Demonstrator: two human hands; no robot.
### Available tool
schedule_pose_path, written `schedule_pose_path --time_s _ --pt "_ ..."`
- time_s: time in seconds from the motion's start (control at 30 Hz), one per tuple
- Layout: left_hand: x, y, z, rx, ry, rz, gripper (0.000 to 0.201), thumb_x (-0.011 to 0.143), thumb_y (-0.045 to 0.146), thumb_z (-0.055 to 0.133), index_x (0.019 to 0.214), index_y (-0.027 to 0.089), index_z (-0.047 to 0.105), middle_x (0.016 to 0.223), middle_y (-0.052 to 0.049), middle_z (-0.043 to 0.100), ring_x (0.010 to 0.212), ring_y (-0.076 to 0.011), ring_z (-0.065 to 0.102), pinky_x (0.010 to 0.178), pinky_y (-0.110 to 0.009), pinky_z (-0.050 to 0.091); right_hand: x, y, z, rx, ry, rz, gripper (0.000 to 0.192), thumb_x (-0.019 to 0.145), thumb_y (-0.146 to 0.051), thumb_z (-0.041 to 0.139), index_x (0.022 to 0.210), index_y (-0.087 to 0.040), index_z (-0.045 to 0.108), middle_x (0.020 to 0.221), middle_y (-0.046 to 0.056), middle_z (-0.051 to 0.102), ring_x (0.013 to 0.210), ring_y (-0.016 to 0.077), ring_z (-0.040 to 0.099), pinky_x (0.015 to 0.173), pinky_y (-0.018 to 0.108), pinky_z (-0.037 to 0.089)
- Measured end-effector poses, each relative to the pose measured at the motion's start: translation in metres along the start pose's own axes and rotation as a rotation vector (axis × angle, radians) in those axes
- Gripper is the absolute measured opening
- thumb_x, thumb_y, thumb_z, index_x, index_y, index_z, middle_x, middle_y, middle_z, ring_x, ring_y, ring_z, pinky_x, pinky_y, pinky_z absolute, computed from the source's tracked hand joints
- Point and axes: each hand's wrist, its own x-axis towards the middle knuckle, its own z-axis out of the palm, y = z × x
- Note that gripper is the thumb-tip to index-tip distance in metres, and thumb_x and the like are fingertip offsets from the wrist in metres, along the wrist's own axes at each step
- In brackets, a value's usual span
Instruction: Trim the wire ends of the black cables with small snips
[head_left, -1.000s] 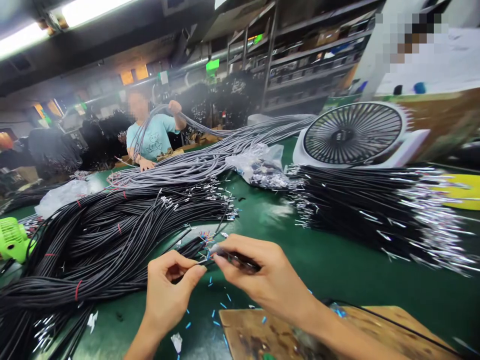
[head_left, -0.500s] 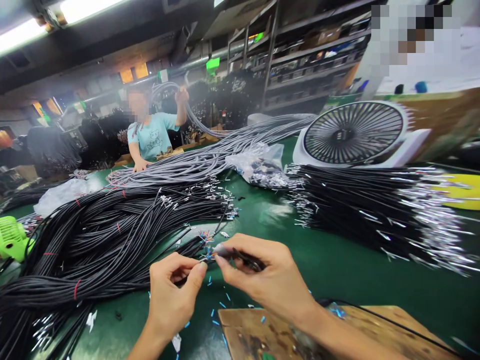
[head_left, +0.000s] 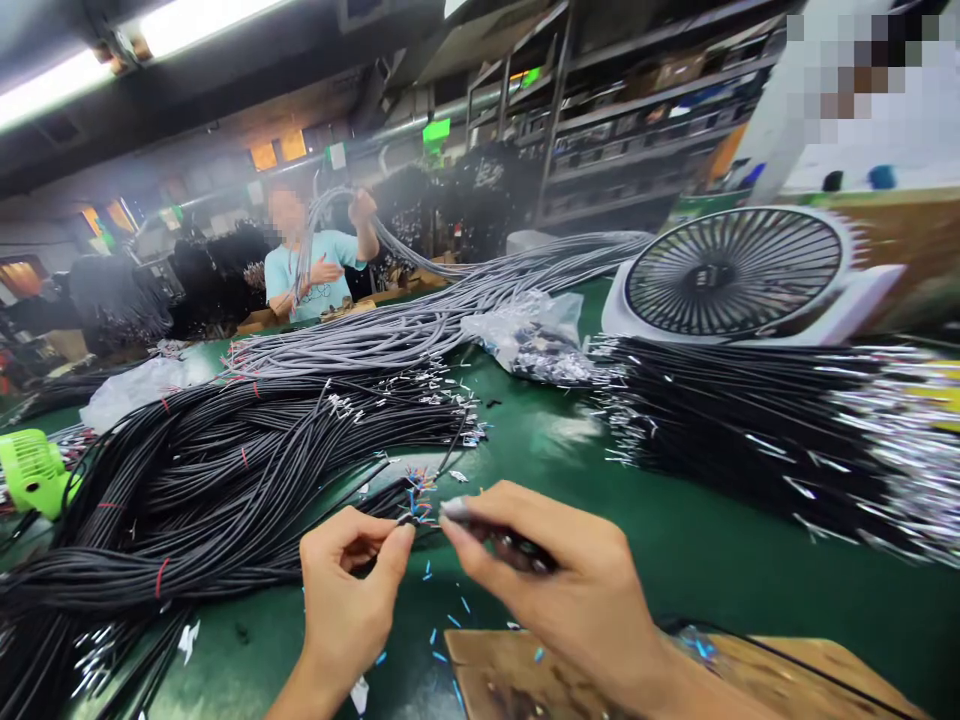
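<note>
My left hand (head_left: 352, 585) is closed, thumb and forefinger pinching the end of a black cable (head_left: 406, 520). Just past the fingertips, thin blue and orange wires (head_left: 420, 490) fan out from cable ends. To the right, my right hand (head_left: 555, 570) curls around a dark tool (head_left: 517, 550), mostly hidden in the palm, so its kind does not show. A greyish-white cover (head_left: 454, 508) wraps a fingertip of that hand. A small gap separates the two hands. Short blue offcuts (head_left: 435, 636) lie on the green tabletop (head_left: 540, 470) below them.
Bundled black cables (head_left: 247, 450) fill the left. More black cables with bare ends (head_left: 750, 430) lie at right, before a fan (head_left: 735, 275). Near me is a wooden board (head_left: 510, 670). A plastic bag (head_left: 525, 330), grey cables (head_left: 360, 335) and a co-worker (head_left: 322, 265) are beyond.
My right hand has drawn slightly right, away from my left fingertips. My left hand keeps its pinch. The co-worker's lower hand has risen from the grey cables to chest height. The view has shifted slightly.
</note>
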Motion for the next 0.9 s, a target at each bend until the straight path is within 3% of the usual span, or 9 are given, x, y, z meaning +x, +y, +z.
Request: schedule_pose_path --time_s 0.23,0.4,0.63,0.77,0.9 --pt "-0.0018 -0.0008 0.0004 -0.021 -0.015 0.046 0.012 0.07 0.023 0.066 0.06 0.017 0.067 0.054 0.0 0.063 0.047 -0.0111 0.056 0.044 -0.018 0.045 0.0108 -0.002 0.0005 0.157 -0.112 0.287 0.026 0.076 -0.023 0.055 0.051 -0.016 0.059 0.042 -0.004 0.043 0.039 0.0084 0.035 0.035 0.02 0.029" --pt "-0.003 -0.0022 0.0001 -0.023 -0.03 -0.007 0.014 0.071 0.025 0.065 0.06 0.017 0.068 0.055 -0.001 0.063 0.049 -0.0123 0.057 0.045 -0.02 0.045 0.0089 0.0016 0.0029 0.276 -0.176 0.478 0.029 0.073 -0.03 0.054 0.047 -0.017 0.056 0.042 -0.003 0.042 0.04 0.009 0.034 0.036 0.021 0.031" --pt "-0.0026 -0.0018 0.0001 -0.025 -0.033 -0.003 0.016 0.071 0.025 0.065 0.058 0.016 0.067 0.051 0.0 0.062 0.044 -0.0103 0.053 0.042 -0.018 0.041 0.0101 -0.0013 0.001 0.223 -0.151 0.36 0.021 0.072 -0.023 0.054 0.054 -0.016 0.063 0.044 -0.002 0.044 0.041 0.0089 0.034 0.037 0.021 0.03" --pt "-0.0036 -0.0009 0.0008 -0.013 -0.037 -0.019 0.016 0.07 0.026 0.065 0.057 0.016 0.067 0.051 -0.001 0.062 0.044 -0.0106 0.052 0.041 -0.019 0.041 0.0116 -0.0014 -0.0007 0.253 -0.161 0.423 0.027 0.074 -0.029 0.054 0.05 -0.016 0.059 0.042 -0.003 0.039 0.041 0.0086 0.031 0.035 0.021 0.028" --pt "-0.0038 -0.0016 0.0011 -0.017 -0.043 -0.041 0.017 0.071 0.028 0.065 0.058 0.016 0.068 0.052 -0.001 0.062 0.044 -0.0109 0.053 0.041 -0.019 0.041 0.0099 0.0017 -0.0001 0.229 -0.176 0.42 0.031 0.077 -0.032 0.055 0.051 -0.016 0.06 0.042 -0.002 0.043 0.041 0.0095 0.035 0.036 0.021 0.031"
